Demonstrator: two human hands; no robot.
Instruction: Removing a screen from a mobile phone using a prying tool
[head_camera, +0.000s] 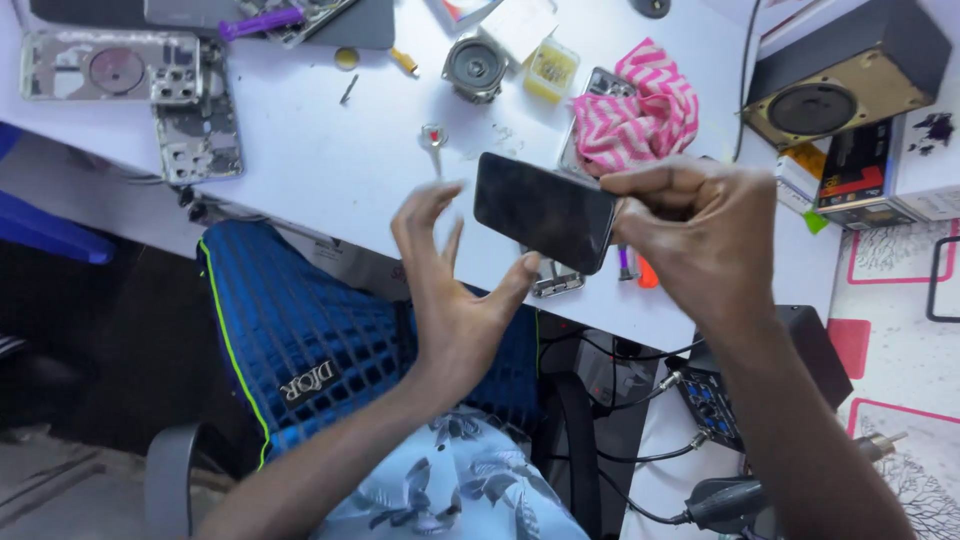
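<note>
While sitting at the white table (330, 170), nearest: blue mesh shorts (300, 320) at seven o'clock. Cables and a black box (715, 400) at five o'clock. Middle: left hand (455, 290) open, fingers spread, thumb tip just touching the black phone (545, 210). Right hand (700, 225) clamped on the phone's end. Farther: pink striped cloth (635, 115) at one o'clock, phone frames (150, 95) at ten o'clock, brown speaker (850, 80) at two o'clock.

Pink striped cloth (636, 118), speaker (838, 82), 2 phone frames (110, 68) on bench.
</note>
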